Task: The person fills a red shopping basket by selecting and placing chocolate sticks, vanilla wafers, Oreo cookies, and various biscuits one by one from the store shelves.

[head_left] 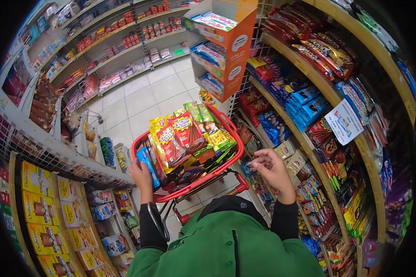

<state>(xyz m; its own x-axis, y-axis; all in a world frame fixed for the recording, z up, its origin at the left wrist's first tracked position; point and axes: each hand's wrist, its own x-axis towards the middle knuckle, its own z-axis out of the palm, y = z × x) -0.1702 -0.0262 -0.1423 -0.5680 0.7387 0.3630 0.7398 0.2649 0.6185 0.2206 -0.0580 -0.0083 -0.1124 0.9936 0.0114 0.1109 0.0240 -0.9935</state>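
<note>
While I watched, the left hand [141, 177] gripped a blue pack [148, 165] at the left rim of the red basket [239, 147], beside heaped snacks [182, 138]; the right hand [270, 167], fingers bent, hung near the shelves [298, 63], perhaps holding something, I couldn't tell.

Floor tiles [120, 133]: bright, evenly lit, upper centre
Shelves [300, 64]: bowed by fisheye distortion at both sides
Wrappers [172, 141]: small glossy highlights, mid-frame
Purple bags [397, 205]: dim, soft, right edge
Frame corners: black
</note>
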